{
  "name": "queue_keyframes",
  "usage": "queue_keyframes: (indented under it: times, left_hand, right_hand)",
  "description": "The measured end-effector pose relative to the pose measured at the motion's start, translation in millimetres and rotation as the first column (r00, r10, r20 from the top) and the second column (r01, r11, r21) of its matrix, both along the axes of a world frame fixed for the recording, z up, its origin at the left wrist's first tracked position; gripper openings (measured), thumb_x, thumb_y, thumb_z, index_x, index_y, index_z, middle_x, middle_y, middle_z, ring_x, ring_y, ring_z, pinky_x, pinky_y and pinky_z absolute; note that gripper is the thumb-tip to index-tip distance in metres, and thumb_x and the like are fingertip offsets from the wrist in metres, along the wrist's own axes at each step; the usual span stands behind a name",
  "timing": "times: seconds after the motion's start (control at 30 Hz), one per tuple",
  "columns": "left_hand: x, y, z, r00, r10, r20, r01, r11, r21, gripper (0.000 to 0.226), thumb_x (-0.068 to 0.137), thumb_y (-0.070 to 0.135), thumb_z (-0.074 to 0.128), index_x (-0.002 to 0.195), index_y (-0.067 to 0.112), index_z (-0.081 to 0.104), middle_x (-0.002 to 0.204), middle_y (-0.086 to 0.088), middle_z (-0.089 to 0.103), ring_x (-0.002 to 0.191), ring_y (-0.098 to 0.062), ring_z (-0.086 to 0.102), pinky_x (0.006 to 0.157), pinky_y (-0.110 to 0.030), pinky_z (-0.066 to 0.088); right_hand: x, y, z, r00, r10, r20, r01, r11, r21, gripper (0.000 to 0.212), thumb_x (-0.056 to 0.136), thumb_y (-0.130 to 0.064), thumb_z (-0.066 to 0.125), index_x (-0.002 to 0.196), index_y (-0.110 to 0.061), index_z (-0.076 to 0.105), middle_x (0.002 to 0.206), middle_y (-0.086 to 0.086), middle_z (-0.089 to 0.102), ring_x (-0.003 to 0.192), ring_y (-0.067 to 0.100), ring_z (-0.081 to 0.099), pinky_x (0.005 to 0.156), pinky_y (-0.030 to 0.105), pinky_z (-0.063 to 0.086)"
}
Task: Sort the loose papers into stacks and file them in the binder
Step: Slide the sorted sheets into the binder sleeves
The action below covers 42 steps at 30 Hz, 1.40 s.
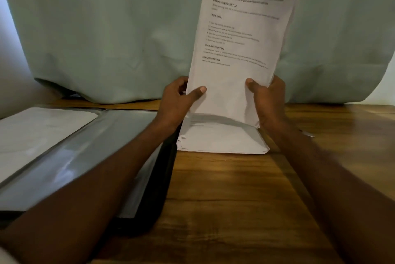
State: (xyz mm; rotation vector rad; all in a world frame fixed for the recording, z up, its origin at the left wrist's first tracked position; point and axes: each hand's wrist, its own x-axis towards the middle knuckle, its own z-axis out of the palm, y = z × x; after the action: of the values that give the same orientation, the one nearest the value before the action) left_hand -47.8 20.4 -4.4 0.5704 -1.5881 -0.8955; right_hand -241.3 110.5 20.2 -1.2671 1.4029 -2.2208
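Your left hand (178, 98) and right hand (267, 99) each clasp the upright sheaf of papers (239, 50) at its lower edges, above the flat stack (222, 137) on the worktop (235, 199); the open binder (70, 157) lies at nine o'clock.

Dim indoor light overall, muted colours. Brightest patches sit at far left edge and upper right corner, where daylight leaks round the curtain (106, 28). Soft glare streaks on the binder (70, 163) plastic sleeves; mild sheen on the wooden table (224, 199) near right edge. Held sheaf of papers (241, 45) casts a dark band of shadow across the flat stack (222, 137) beneath it. Forearms read nearly black, little detail. Headings on the top sheet legible, body text smeared by blur. Wide-angle bend at the edges: table edge and binder lines curve. Bottom corners soft, out of focus.
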Motion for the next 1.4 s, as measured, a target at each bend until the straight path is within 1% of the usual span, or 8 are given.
queue_keyframes:
  times: [0.33,0.47,0.63,0.73,1.0,1.13,1.27,1.4]
  left_hand:
    - [1,3,-18,0.928,0.201,0.312,-0.209,0.978,-0.007,0.054,0.08,0.028,0.087,0.126,0.009,0.069,0.121,-0.007,0.072,0.103,-0.017,0.071,0.088,-0.036,0.06]
    - [-1,9,-7,0.949,0.255,0.183,-0.236,0.965,-0.117,0.042,0.084,0.027,0.084,0.12,0.008,0.073,0.114,-0.003,0.074,0.096,-0.012,0.072,0.083,-0.026,0.06]
    - [-1,2,-19,0.861,0.252,0.441,-0.258,0.965,-0.048,0.034,0.085,0.029,0.084,0.108,0.007,0.073,0.094,-0.011,0.075,0.069,-0.026,0.072,0.055,-0.036,0.06]
    - [0,-2,-16,0.889,0.28,0.361,-0.266,0.96,-0.088,0.041,0.083,0.03,0.085,0.114,0.006,0.074,0.106,-0.005,0.075,0.085,-0.014,0.07,0.075,-0.031,0.061]
    - [0,-11,-20,0.787,0.272,0.553,-0.238,0.962,-0.134,0.036,0.077,0.028,0.089,0.102,0.006,0.075,0.104,-0.003,0.073,0.086,-0.016,0.068,0.073,-0.027,0.055]
    - [5,-17,-21,0.775,0.15,0.614,-0.157,0.987,-0.043,0.022,0.078,0.026,0.089,0.087,0.012,0.074,0.089,0.002,0.072,0.068,-0.003,0.061,0.055,-0.012,0.044]
    - [13,-15,-4,0.918,-0.034,0.396,-0.044,0.981,0.188,0.02,0.092,0.021,0.076,0.095,0.001,0.074,0.074,-0.007,0.077,0.05,-0.01,0.061,0.044,-0.02,0.044]
    - [19,-18,2,0.971,-0.142,0.193,0.076,0.946,0.315,0.023,0.101,0.017,0.062,0.106,-0.005,0.067,0.082,-0.02,0.076,0.054,-0.018,0.063,0.047,-0.024,0.047]
  right_hand:
    - [11,-2,-18,0.901,-0.012,-0.433,0.137,0.956,0.258,0.035,0.1,-0.017,0.063,0.133,-0.008,0.063,0.121,0.004,0.069,0.111,0.023,0.065,0.09,0.027,0.049]
    - [16,2,-11,0.929,-0.068,-0.364,0.126,0.982,0.139,0.033,0.101,-0.019,0.062,0.132,-0.008,0.064,0.114,-0.003,0.067,0.103,0.013,0.064,0.085,0.019,0.048]
    - [6,-3,-23,0.929,0.063,-0.364,0.106,0.898,0.427,0.038,0.101,-0.024,0.063,0.133,-0.005,0.063,0.127,0.013,0.068,0.111,0.026,0.065,0.085,0.028,0.046]
    - [2,-3,-20,0.945,0.036,-0.324,0.091,0.925,0.369,0.038,0.102,-0.024,0.062,0.135,-0.006,0.062,0.128,0.011,0.068,0.111,0.024,0.064,0.089,0.031,0.048]
    - [-4,-10,-25,0.924,-0.019,-0.383,0.176,0.908,0.38,0.039,0.101,-0.022,0.061,0.136,-0.004,0.06,0.13,0.014,0.067,0.119,0.031,0.063,0.092,0.03,0.047]
    - [-6,-14,-29,0.973,-0.006,-0.233,0.113,0.886,0.449,0.037,0.098,-0.018,0.065,0.132,-0.004,0.062,0.125,0.015,0.068,0.112,0.031,0.064,0.092,0.034,0.051]
    - [-17,-13,-17,0.996,0.015,0.091,-0.054,0.892,0.449,0.032,0.093,-0.01,0.071,0.122,-0.01,0.057,0.104,0.006,0.066,0.091,0.026,0.063,0.093,0.044,0.054]
    - [-23,-18,-16,0.96,0.092,0.264,-0.197,0.892,0.406,0.044,0.084,-0.005,0.079,0.125,-0.004,0.064,0.12,0.012,0.071,0.109,0.037,0.066,0.104,0.052,0.051]
